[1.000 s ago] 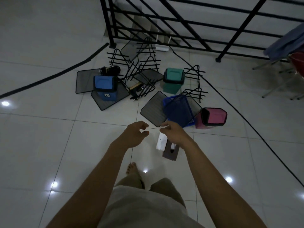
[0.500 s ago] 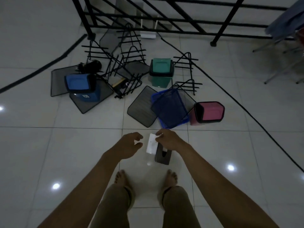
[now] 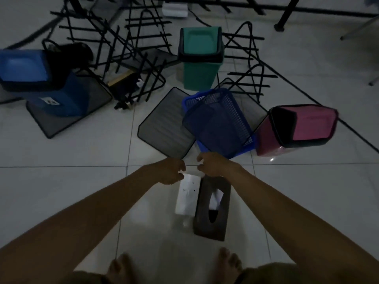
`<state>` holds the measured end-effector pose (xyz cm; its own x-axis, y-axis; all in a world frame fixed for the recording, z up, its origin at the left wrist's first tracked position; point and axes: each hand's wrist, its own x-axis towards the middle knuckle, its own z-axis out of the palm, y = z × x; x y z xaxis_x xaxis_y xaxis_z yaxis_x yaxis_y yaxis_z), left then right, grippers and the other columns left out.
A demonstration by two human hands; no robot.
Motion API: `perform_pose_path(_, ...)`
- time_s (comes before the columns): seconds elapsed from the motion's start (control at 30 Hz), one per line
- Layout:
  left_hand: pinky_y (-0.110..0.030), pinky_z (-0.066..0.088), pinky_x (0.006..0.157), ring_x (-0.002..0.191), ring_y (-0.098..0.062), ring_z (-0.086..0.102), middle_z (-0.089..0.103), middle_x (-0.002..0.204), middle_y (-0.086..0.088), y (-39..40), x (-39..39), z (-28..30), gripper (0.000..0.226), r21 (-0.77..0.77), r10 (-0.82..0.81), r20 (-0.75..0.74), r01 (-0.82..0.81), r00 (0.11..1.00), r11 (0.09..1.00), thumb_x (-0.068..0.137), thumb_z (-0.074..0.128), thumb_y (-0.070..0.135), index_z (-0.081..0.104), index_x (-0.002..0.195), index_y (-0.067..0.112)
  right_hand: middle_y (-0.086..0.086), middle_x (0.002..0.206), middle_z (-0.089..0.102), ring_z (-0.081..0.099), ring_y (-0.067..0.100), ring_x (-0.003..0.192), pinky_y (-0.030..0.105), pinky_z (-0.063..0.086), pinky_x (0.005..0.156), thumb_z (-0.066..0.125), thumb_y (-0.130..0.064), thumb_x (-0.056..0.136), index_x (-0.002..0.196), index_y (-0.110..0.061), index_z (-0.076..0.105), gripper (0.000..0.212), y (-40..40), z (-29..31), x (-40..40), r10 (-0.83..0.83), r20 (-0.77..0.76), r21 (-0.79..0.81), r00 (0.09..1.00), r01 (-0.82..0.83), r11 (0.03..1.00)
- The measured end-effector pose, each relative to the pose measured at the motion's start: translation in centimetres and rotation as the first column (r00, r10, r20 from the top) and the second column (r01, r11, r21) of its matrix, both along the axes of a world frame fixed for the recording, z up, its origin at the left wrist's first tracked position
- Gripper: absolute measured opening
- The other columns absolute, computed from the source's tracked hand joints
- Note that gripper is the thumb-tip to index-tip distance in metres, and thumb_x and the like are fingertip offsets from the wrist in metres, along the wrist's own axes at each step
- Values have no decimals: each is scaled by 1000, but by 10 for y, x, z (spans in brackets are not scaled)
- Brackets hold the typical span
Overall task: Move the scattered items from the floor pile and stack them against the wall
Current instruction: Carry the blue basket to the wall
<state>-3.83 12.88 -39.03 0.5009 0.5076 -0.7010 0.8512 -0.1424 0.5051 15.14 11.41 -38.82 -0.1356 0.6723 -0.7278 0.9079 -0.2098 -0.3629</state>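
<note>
A white box (image 3: 187, 198) and a dark brown tissue box (image 3: 213, 214) lie side by side on the tiled floor just ahead of my bare feet. My left hand (image 3: 171, 171) hovers at the far corner of the white box with loosely curled fingers and nothing between them. My right hand (image 3: 214, 165) covers the far end of the tissue box with curled fingers; its grip is hidden. Beyond them lie a blue mesh basket (image 3: 217, 121) and a grey mesh tray (image 3: 164, 128).
A pink bin (image 3: 295, 130) lies tipped over at the right. A green bin (image 3: 200, 58) stands behind the basket and a blue bin (image 3: 39, 78) lies on a mesh tray at the left. Black wire racks (image 3: 131, 44) tangle at the back below a black railing (image 3: 287, 11).
I have stepped closer and bent down, so the pile looks larger. Both hands have dropped to the far ends of the white box and the tissue box.
</note>
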Motion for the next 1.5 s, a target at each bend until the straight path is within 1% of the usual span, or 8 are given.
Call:
perform_pose_path(0.27,-31,41,95,119,-26,51,48,136,-14,51,20,-136,40,317,-449,-403,582,797,749,101,43,20,41,138,4,13,118,62,56,20,90,30,49,73,39,-17,100,118,-8,58,28,32,-123,8,377,508,328,774,-579,746)
perform_pose_path(0.4,-33,44,94,115,-27,54,55,130,-12,70,14,-150,35,379,-461,-472,645,752,664,98,47,19,54,130,7,13,130,49,46,30,117,39,42,85,40,-20,99,129,-12,51,33,8,-134,14,539,650,263,535,-824,501)
perform_pose_path(0.57,-11,39,75,98,-19,53,58,115,-5,78,27,-124,15,511,-418,-438,603,796,612,97,47,18,60,97,9,16,141,39,41,31,124,38,40,92,45,-27,97,136,-11,46,41,-8,-127,14,448,565,336,693,-689,642)
perform_pose_path(0.77,-22,31,91,113,-21,46,43,128,-4,84,66,-125,37,627,-423,-433,604,796,493,99,42,15,45,135,9,14,144,30,37,30,123,39,39,93,48,-22,95,143,-13,33,52,-16,-108,57,361,624,392,693,-677,623)
perform_pose_path(0.97,-43,42,98,123,-31,34,27,139,-13,71,108,-125,58,754,-378,-460,578,804,313,88,57,23,30,139,15,16,147,27,32,34,130,50,33,104,53,-30,94,147,-12,25,62,-15,-108,89,131,736,310,664,-502,807)
perform_pose_path(1.1,-47,30,106,130,-33,28,21,146,-14,65,129,-129,73,714,-407,-566,673,717,195,88,55,40,19,146,14,15,135,36,46,32,115,39,40,84,61,-32,89,139,-12,28,63,-25,-119,102,-11,703,388,711,-369,845)
perform_pose_path(1.3,-48,28,107,130,-33,27,23,146,-11,54,152,-141,80,722,-490,-467,637,736,269,88,35,67,23,145,13,16,133,43,48,32,115,38,41,90,56,-22,93,144,-6,21,64,-31,-128,118,-10,512,447,859,-257,857)
perform_pose_path(1.5,-40,38,88,110,-25,43,46,122,-6,50,168,-159,52,821,-481,-247,445,841,358,94,38,57,43,124,15,13,128,49,45,28,107,33,35,73,50,-10,91,140,-8,30,53,-35,-123,131,125,454,529,882,-380,759)
